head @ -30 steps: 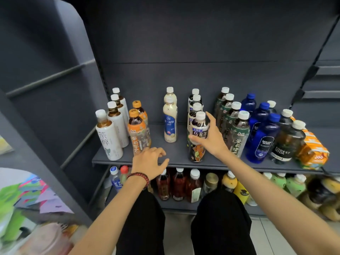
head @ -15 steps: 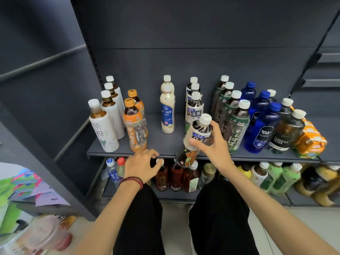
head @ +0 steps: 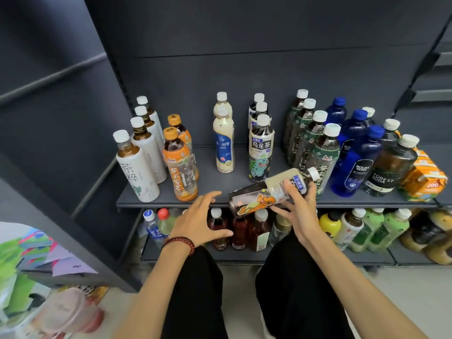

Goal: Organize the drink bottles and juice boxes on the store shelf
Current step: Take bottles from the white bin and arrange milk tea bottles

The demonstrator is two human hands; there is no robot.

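My right hand (head: 293, 211) grips a dark oolong tea bottle (head: 259, 194) with a cartoon label, tipped almost flat, cap to the right, over the front edge of the grey shelf (head: 171, 200). My left hand (head: 199, 220) hovers just left of the bottle's base with fingers spread, holding nothing. Behind stands a row of matching oolong bottles (head: 260, 148). Further rows on the shelf: white tea bottles (head: 135, 167), orange-capped bottles (head: 179, 167), cream milk-tea bottles (head: 223, 143), green-label bottles (head: 315, 143), blue soda bottles (head: 354, 157), dark soda bottles (head: 391, 165) and orange juice boxes (head: 424, 179).
A lower shelf (head: 244, 258) holds red, yellow and green bottles. A grey shelf side panel (head: 80, 167) stands at left, with colourful packets (head: 31, 253) beyond it. My knees in black trousers (head: 195, 297) are below the hands.
My right hand has lifted the front oolong bottle off the shelf and tipped it from upright to nearly flat. My left hand has opened and moved right, toward the bottle's base.
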